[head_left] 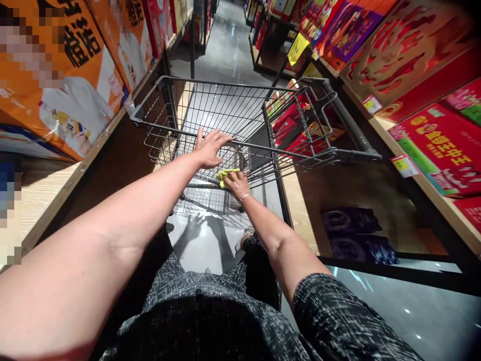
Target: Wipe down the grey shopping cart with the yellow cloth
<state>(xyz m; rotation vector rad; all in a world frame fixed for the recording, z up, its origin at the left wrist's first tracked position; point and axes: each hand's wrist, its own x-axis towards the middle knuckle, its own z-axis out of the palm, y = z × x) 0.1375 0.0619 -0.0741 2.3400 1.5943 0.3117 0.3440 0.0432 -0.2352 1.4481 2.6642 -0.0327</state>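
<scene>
The right hand (238, 185) clutches a yellow cloth (222, 178) at the shopping cart's (259, 153) lower near edge, seemingly wiping; the left hand (209, 150), fingers spread, is at the upper rim. Continuing calls for steady cloth pressure.

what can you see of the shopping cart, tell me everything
The shopping cart looks like dark grey metal wire mesh, with a thicker bar at its right end. It stands upright, crosswise between shelves. The left hand, fingers spread, appears to rest on its near top rail; the right hand holds a yellow-green cloth against its lower near side.
</scene>
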